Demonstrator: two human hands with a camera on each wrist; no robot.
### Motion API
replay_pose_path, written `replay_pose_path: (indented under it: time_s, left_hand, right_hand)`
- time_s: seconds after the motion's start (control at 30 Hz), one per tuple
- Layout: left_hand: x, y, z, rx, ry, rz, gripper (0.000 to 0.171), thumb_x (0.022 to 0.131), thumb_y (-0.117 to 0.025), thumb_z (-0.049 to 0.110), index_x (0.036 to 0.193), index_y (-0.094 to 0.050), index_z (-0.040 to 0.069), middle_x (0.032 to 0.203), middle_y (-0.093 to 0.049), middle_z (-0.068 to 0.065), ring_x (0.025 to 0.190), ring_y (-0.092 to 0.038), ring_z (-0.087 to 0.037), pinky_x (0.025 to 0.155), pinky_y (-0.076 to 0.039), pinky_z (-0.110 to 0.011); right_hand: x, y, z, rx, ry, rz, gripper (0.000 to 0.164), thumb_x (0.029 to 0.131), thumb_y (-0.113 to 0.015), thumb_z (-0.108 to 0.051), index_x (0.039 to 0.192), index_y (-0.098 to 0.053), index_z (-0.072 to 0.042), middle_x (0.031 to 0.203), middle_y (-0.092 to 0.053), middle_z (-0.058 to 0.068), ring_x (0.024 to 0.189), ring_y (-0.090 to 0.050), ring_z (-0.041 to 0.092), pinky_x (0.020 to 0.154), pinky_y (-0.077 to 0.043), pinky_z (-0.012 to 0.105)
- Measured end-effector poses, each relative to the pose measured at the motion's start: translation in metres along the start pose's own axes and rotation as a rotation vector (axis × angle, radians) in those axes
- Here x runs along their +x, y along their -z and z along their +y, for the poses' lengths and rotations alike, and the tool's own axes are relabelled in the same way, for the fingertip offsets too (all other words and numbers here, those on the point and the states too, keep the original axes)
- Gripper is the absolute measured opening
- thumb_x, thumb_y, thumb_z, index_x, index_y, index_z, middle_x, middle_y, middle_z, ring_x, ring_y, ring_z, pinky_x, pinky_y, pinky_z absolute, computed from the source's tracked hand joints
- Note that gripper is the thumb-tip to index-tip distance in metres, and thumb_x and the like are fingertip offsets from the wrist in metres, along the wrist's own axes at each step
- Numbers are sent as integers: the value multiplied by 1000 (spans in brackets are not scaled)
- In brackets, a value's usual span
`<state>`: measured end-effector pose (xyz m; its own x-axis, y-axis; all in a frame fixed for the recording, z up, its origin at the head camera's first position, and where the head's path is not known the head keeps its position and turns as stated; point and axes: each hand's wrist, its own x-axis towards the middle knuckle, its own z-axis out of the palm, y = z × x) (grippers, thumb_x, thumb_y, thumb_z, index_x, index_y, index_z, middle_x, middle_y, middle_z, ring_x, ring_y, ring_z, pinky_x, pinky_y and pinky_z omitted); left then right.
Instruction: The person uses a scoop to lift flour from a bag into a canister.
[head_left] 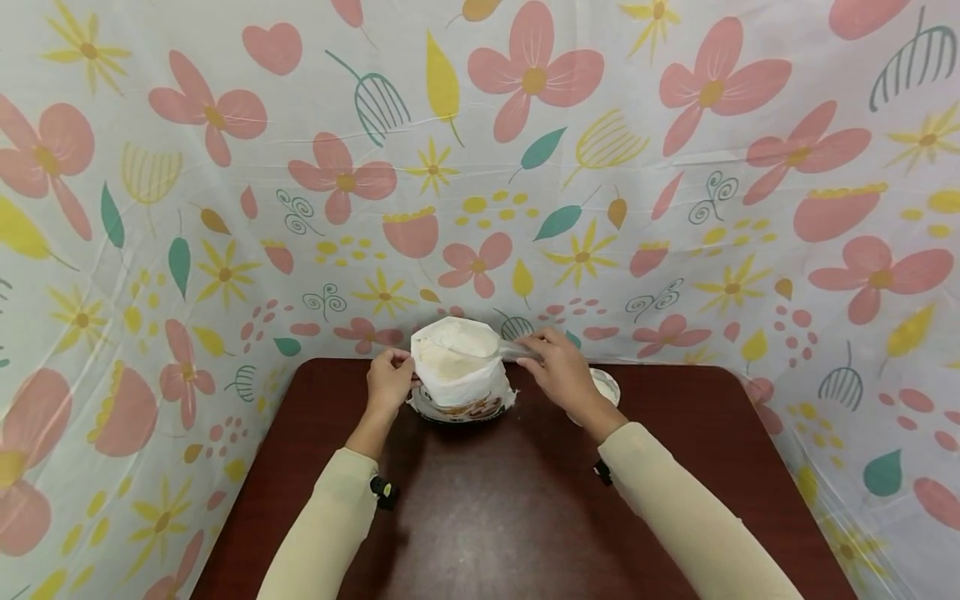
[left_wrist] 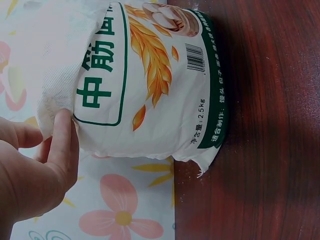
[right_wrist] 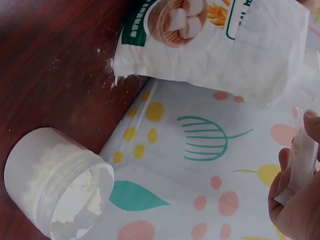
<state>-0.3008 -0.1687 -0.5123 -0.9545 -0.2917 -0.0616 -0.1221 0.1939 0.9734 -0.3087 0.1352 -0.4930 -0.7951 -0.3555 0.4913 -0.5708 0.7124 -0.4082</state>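
A white flour bag (head_left: 459, 385) with green and orange print stands upright at the table's back, its top folded outward and pale flour showing inside. My left hand (head_left: 390, 383) pinches the folded rim at the bag's left side, thumb and fingers on the white cloth (left_wrist: 60, 95). From the other side, my right hand (head_left: 558, 371) grips the handle of a clear plastic scoop (right_wrist: 301, 162); its far end reaches the bag's mouth and is mostly hidden there. A clear jar (right_wrist: 52, 175) with white flour inside stands right of the bag, partly behind my right wrist in the head view.
The dark red-brown table (head_left: 480, 517) has rounded back corners. A flower-printed sheet (head_left: 532, 208) hangs close behind and along both sides. Specks of flour (right_wrist: 100, 62) lie on the wood beside the bag. Dark straps (head_left: 384, 492) circle the sleeves.
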Motion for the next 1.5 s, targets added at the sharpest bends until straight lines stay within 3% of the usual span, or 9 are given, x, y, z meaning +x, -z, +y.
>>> replay_pose_path:
  time_s: [0.23, 0.47, 1.0, 1.23, 1.37, 1.5]
  left_hand:
    - [1, -1, 0, -8, -3, 3, 19, 101, -58, 8, 113, -66, -6, 93, -62, -16, 67, -69, -14, 84, -66, -53]
    - [0, -1, 1, 1, -4, 7, 19, 102, -58, 8, 112, -66, -6, 92, -63, -17, 65, -69, -14, 83, -66, -53]
    - [-2, -1, 1, 16, -20, 5, 21, 101, -57, 8, 114, -66, -7, 92, -63, -17, 68, -71, -17, 84, -66, -55]
    - [1, -1, -1, 13, -15, 7, 20, 101, -58, 8, 113, -66, -6, 92, -63, -16, 65, -69, -13, 82, -66, -54]
    - [2, -1, -2, 13, -15, 8, 20, 101, -58, 8, 112, -66, -6, 91, -63, -16, 64, -68, -11, 79, -68, -49]
    - [3, -1, -2, 9, -8, 8, 19, 100, -58, 8, 111, -67, -5, 91, -63, -16, 64, -68, -11, 69, -69, -35]
  right_hand:
    - [-2, 13, 0, 24, -32, -37, 31, 96, -75, -23, 127, -74, -18, 113, -64, 4, 91, -60, 21, 72, -57, 37]
    - [-10, 31, 3, 38, -53, -53, 34, 96, -75, -22, 129, -72, -13, 114, -64, 5, 90, -60, 20, 73, -55, 36]
    - [-53, 82, 41, -6, -18, 69, 35, 91, -79, -9, 126, -73, -7, 114, -65, 8, 89, -61, 21, 68, -54, 39]
    - [-74, 102, 63, -65, -16, 121, 34, 87, -82, -5, 120, -75, -6, 113, -66, 9, 81, -59, 17, 64, -48, 28]
    - [-84, 113, 72, -95, -29, 117, 34, 85, -83, -5, 118, -76, -7, 111, -67, 8, 82, -60, 18, 65, -47, 25]
    - [-94, 120, 78, -129, -52, 96, 34, 84, -84, -6, 117, -76, -8, 106, -67, 6, 80, -57, 16, 63, -47, 28]
